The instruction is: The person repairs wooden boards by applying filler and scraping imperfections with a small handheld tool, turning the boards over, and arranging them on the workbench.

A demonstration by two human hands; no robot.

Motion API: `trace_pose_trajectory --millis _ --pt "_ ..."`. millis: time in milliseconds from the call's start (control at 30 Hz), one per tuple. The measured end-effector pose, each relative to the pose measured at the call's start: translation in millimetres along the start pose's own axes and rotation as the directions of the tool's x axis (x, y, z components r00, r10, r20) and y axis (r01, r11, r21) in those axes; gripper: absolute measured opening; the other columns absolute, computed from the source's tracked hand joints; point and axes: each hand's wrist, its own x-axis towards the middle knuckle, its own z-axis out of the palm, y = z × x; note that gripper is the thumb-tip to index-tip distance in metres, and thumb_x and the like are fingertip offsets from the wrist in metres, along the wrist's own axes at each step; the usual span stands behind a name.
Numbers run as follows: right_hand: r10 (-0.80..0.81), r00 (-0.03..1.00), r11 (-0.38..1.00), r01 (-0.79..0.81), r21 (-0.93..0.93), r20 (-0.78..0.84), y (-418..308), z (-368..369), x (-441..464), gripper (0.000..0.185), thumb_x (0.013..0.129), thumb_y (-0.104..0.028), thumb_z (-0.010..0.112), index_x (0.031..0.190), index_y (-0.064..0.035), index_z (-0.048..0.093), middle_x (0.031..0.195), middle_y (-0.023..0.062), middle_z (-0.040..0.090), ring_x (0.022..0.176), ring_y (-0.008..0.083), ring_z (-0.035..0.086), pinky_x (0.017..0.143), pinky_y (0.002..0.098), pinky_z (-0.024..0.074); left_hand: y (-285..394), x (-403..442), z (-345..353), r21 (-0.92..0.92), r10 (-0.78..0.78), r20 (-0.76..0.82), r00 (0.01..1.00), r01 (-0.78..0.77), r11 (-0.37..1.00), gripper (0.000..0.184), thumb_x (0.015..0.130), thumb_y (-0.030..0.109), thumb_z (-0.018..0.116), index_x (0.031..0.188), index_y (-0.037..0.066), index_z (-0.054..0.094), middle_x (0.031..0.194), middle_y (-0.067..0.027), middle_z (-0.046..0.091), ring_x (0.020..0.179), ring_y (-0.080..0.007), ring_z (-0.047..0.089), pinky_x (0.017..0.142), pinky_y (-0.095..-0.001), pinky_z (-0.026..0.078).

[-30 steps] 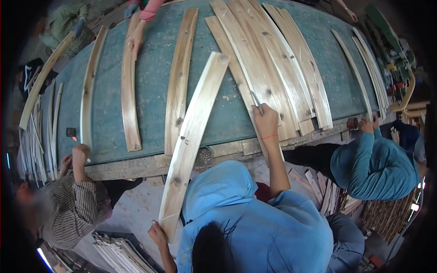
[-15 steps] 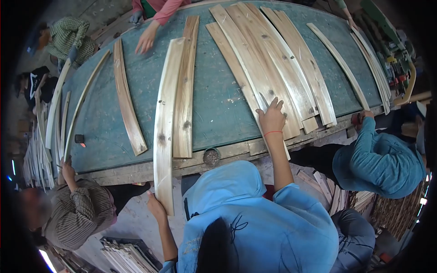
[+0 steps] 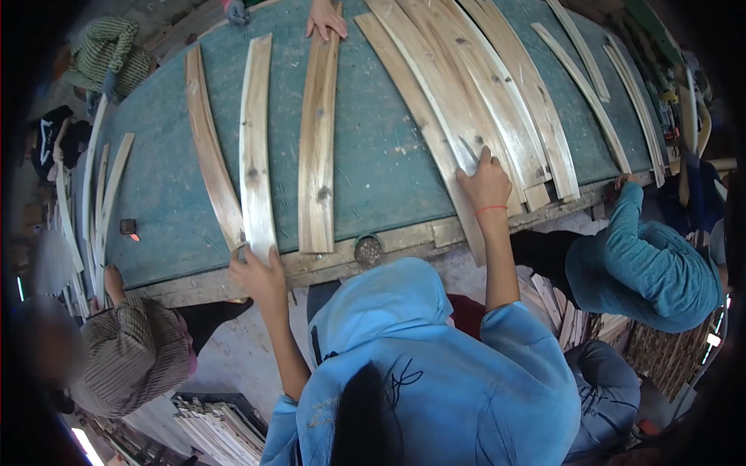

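My left hand [image 3: 260, 272] grips the near end of a pale wooden strip [image 3: 256, 147] at the table's front edge, thumb and fingers on either side. This strip lies on the green table [image 3: 373, 167], its near end close to a browner strip [image 3: 208, 140]. My right hand [image 3: 488, 186] is closed round a thin, pointed, knife-like tool [image 3: 468, 147], held over a group of wide boards [image 3: 443, 85]. Its handle is hidden in my fingers. Between my hands lies a knotted brown board [image 3: 318, 155].
Across the table, a co-worker's hand [image 3: 325, 19] touches the knotted board's far end. Co-workers stand at left [image 3: 136, 349] and right [image 3: 641, 256] with narrow strips. A small round container [image 3: 368, 250] sits at the front edge. A small dark object [image 3: 128, 227] lies at left.
My left hand has shifted the pale strip left and farther onto the table, away from the knotted board. My right hand moved slightly right. The opposite co-worker's hand moved onto the knotted board.
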Motion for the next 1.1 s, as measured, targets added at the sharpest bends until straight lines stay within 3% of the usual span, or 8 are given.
trace_pose_trajectory --millis 200,400,500,833,900,933,1033,1100 --pt "0.023 0.960 0.999 -0.030 -0.021 -0.279 46 0 -6 0.056 0.077 -0.029 0.068 0.124 -0.0032 0.050 0.127 0.0215 0.050 0.082 0.0400 0.065 0.070 0.0473 0.0528 106 4 -13 -0.721 0.434 0.124 0.892 -0.219 0.658 0.034 0.082 0.018 0.067 0.107 -0.003 0.059 0.107 -0.0204 0.054 0.104 -0.0366 0.052 0.091 -0.0425 0.042" --pt "-0.161 0.981 0.978 0.173 0.118 -0.110 43 4 -56 0.042 0.080 -0.032 0.067 0.109 -0.0029 0.055 0.116 0.0180 0.055 0.085 0.0401 0.063 0.069 0.0476 0.0520 160 12 -5 -0.548 0.449 -0.002 0.894 -0.376 0.747 0.037 0.080 0.021 0.069 0.108 0.000 0.060 0.111 -0.0192 0.052 0.104 -0.0357 0.049 0.088 -0.0438 0.043" --pt "-0.042 0.998 0.994 0.037 0.099 0.047 33 29 -71 0.078 0.071 -0.046 0.074 0.125 0.0031 0.048 0.113 0.0253 0.054 0.087 0.0402 0.063 0.071 0.0465 0.0522 146 26 -3 -0.368 0.318 -0.076 0.945 -0.323 0.872 0.038 0.079 0.024 0.071 0.109 0.002 0.060 0.116 -0.0184 0.051 0.106 -0.0360 0.047 0.086 -0.0441 0.043" --pt "-0.251 0.958 0.957 0.223 0.183 0.143 28 -4 -57 0.074 0.070 -0.039 0.073 0.119 0.0132 0.053 0.088 0.0263 0.064 0.077 0.0388 0.065 0.065 0.0431 0.0523 79 2 32 -0.257 0.175 0.205 0.963 -0.119 0.959 0.087 0.070 0.046 0.075 0.133 -0.003 0.040 0.102 -0.0220 0.050 0.094 -0.0390 0.052 0.082 -0.0439 0.045" --pt "-0.323 0.937 0.724 0.158 0.671 0.129 23 -16 -61 0.066 0.075 -0.041 0.070 0.109 0.0141 0.060 0.085 0.0250 0.067 0.079 0.0326 0.067 0.065 0.0369 0.0524 81 -2 31 -0.259 0.187 0.193 0.963 -0.134 0.957 0.089 0.068 0.043 0.077 0.133 -0.003 0.038 0.102 -0.0218 0.050 0.094 -0.0388 0.052 0.081 -0.0440 0.045" --pt "-0.357 0.848 0.505 -0.178 0.844 0.392 27 -6 -58 0.056 0.079 -0.041 0.066 0.100 0.0101 0.066 0.081 0.0207 0.069 0.077 0.0272 0.068 0.065 0.0312 0.0516 82 0 30 -0.247 0.154 0.244 0.957 -0.093 0.965 0.089 0.067 0.039 0.078 0.133 -0.004 0.037 0.106 -0.0230 0.051 0.097 -0.0391 0.053 0.081 -0.0443 0.046" --pt "-0.606 0.639 -0.369 -0.753 0.544 0.474 8 7 -72 0.070 0.086 -0.047 0.052 0.133 0.0046 0.044 0.107 0.0307 0.061 0.076 0.0257 0.068 0.065 0.0284 0.0563 81 7 28 -0.285 0.129 0.254 0.958 -0.054 0.957 0.091 0.064 0.035 0.079 0.134 -0.005 0.036 0.103 -0.0228 0.052 0.094 -0.0399 0.055 0.081 -0.0449 0.048" --pt "-0.667 0.647 -0.521 -0.760 0.389 0.370 2 28 -79 0.078 0.087 -0.051 0.045 0.140 0.0039 0.030 0.120 0.0368 0.051 0.083 0.0264 0.068 0.068 0.0290 0.0586 77 11 16 -0.405 0.102 0.266 0.959 0.015 0.914 0.086 0.063 0.032 0.078 0.130 -0.007 0.042 0.109 -0.0273 0.057 0.100 -0.0409 0.058 0.087 -0.0417 0.049"
